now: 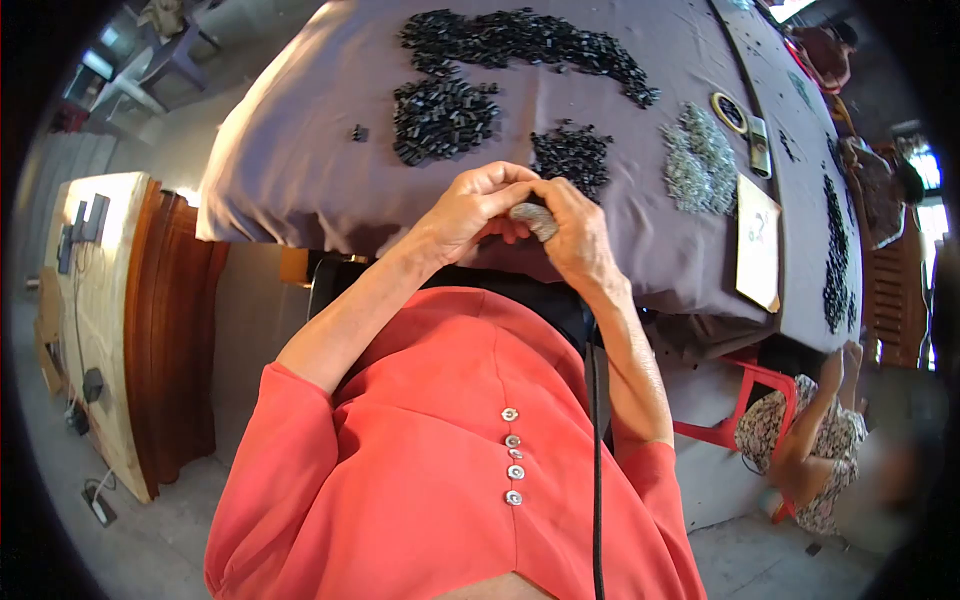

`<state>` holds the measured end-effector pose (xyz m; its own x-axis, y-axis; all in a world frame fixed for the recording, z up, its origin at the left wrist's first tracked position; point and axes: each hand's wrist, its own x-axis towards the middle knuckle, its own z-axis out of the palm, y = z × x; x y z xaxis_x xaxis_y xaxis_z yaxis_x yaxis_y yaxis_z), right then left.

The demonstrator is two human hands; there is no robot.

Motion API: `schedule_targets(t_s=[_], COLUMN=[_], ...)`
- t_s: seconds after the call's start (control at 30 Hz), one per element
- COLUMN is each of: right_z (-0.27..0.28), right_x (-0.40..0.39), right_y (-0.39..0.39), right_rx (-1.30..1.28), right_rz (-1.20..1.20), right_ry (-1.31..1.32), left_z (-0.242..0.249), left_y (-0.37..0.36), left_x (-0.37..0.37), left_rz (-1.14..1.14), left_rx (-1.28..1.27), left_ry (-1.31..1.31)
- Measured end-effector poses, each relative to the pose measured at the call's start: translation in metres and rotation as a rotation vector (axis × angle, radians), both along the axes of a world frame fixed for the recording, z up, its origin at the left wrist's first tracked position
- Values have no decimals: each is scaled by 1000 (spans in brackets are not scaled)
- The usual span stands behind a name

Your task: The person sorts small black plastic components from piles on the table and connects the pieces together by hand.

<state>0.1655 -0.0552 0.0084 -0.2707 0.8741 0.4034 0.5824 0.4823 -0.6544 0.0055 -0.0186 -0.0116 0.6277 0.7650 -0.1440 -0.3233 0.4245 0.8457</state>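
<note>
My left hand [480, 208] and my right hand [578, 232] meet at the near edge of the cloth-covered table, fingertips together. Both are closed, with their fingers curled inward. A greyish, grainy bundle [535, 218] shows at the palm side of my right hand; its kind is not clear. Whatever lies between the fingertips of my left hand is hidden or too small to name. Just beyond my fingers lies a small heap of black pieces [572, 155]. To its right is a heap of small silvery, clear-looking pieces [698, 160].
A larger black heap [443, 120] and a long curved one [530, 38] lie farther back. At right are a tape roll [730, 112], a small box-like device [760, 148] and a board [758, 243]. A person [800, 450] sits at right; a wooden cabinet [165, 330] stands left.
</note>
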Motion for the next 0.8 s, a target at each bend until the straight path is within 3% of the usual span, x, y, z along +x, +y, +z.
schedule_targets(t_s=[0.43,0.7,0.8], right_z=[-5,-4,8], right_x=[-2,-2,10], right_y=[1,0,1], right_rx=[257,202,122], right_rz=[32,89,-11], right_ry=[-166,-45,-36], left_z=[0,-2,10], left_y=[5,8,6], left_x=[-9,-11,-11], left_rz=[-107,-114,9], left_rx=[-186,-190,-63], left_ry=[-121,-175,-23])
